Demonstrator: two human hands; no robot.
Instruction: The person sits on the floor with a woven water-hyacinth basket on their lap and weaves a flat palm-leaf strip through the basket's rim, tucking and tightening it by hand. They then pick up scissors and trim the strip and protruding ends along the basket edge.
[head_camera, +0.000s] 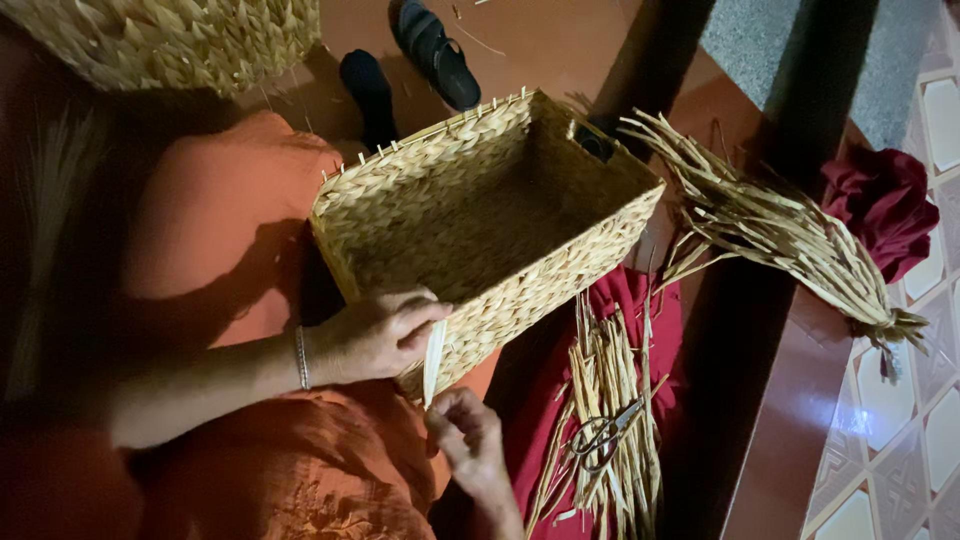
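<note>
A rectangular woven straw basket (560, 250) rests tilted on my lap over orange cloth. My left hand (375, 335), with a thin bracelet at the wrist, grips the basket's near rim and pinches a pale flat straw strip (434, 360) against it. My right hand (468, 440) sits just below and holds the lower end of the same strip with its fingertips. The strip runs upright between the two hands at the basket's near corner.
Loose straw strands (605, 420) lie on dark red cloth to the right, with metal scissors (603, 438) on top. A bigger straw bundle (790, 235) lies beside a crumpled red cloth (885, 205). Black sandals (435, 52) and another woven basket (170, 40) lie farther off.
</note>
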